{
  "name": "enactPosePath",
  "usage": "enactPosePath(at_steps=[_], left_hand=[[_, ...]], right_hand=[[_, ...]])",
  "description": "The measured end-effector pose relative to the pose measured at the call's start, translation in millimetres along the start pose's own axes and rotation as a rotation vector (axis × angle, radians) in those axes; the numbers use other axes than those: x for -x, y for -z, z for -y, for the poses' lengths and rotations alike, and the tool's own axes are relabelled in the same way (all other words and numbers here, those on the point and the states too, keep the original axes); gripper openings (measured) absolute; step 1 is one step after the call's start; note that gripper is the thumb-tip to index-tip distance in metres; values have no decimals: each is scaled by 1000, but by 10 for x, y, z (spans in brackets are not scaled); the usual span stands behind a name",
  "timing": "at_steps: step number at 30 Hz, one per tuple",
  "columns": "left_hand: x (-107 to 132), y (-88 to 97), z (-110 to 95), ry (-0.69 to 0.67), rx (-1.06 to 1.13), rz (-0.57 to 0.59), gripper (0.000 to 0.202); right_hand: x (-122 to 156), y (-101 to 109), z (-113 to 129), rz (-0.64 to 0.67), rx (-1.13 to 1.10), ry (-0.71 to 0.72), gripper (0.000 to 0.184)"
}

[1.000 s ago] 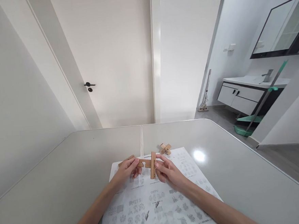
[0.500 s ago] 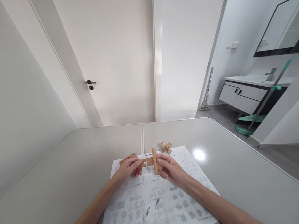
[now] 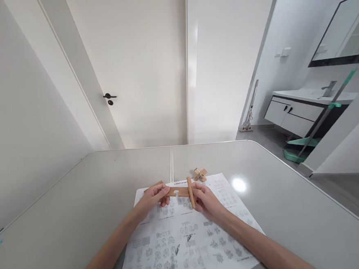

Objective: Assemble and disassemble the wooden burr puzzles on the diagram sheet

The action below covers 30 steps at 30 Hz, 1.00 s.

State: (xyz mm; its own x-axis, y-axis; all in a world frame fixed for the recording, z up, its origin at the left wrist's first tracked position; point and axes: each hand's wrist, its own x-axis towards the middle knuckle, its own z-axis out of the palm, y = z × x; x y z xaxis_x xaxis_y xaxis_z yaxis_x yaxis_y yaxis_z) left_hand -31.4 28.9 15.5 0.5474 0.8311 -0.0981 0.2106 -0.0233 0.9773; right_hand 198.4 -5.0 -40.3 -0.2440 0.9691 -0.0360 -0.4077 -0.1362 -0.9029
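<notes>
Over the far part of a printed sheet, my left hand (image 3: 155, 196) pinches one end of a flat notched wooden puzzle piece (image 3: 181, 191). My right hand (image 3: 206, 199) grips a second wooden puzzle piece (image 3: 191, 192), which stands crosswise at the right end of the notched one. The two pieces meet there; whether they interlock I cannot tell. Behind my left fingers another bit of wood barely shows. Beyond the sheet's far edge, near my right hand, lies a small cross-shaped cluster of wooden pieces (image 3: 200, 175).
The white instruction sheet (image 3: 185, 220), with rows of small printed diagrams, lies under my hands on a light grey table (image 3: 79, 199). A seam (image 3: 172, 163) runs across the tabletop. Past it are a closed door (image 3: 138, 72), and at the right a washbasin cabinet (image 3: 294, 110) and a green dustpan (image 3: 293, 156).
The notched piece has been turned so its flat face and slot now show. The crosswise piece has tilted and shifted slightly right. Both hands keep their hold.
</notes>
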Motion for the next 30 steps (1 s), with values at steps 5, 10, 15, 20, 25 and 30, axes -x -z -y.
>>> enactPosePath(at_steps=[5, 10, 15, 20, 25, 30], left_hand=[[14, -14, -40, -6, 13, 5, 44], [10, -1, -1, 5, 52, -11, 45], [1, 100, 42, 5, 8, -156, 48], [-20, 75, 103, -22, -254, -270, 43], [-9, -19, 156, -72, -478, -274, 41], [-20, -31, 238, -177, -716, -271, 41]], right_hand=[[16, -63, -24, -58, -71, 4, 32], [72, -109, 105, -136, -95, 35, 35], [67, -3, 222, -144, -22, 107, 28], [33, -12, 72, -158, 234, 67, 31], [79, -71, -4, -99, 495, 136, 43], [76, -21, -35, -70, 662, 243, 40]])
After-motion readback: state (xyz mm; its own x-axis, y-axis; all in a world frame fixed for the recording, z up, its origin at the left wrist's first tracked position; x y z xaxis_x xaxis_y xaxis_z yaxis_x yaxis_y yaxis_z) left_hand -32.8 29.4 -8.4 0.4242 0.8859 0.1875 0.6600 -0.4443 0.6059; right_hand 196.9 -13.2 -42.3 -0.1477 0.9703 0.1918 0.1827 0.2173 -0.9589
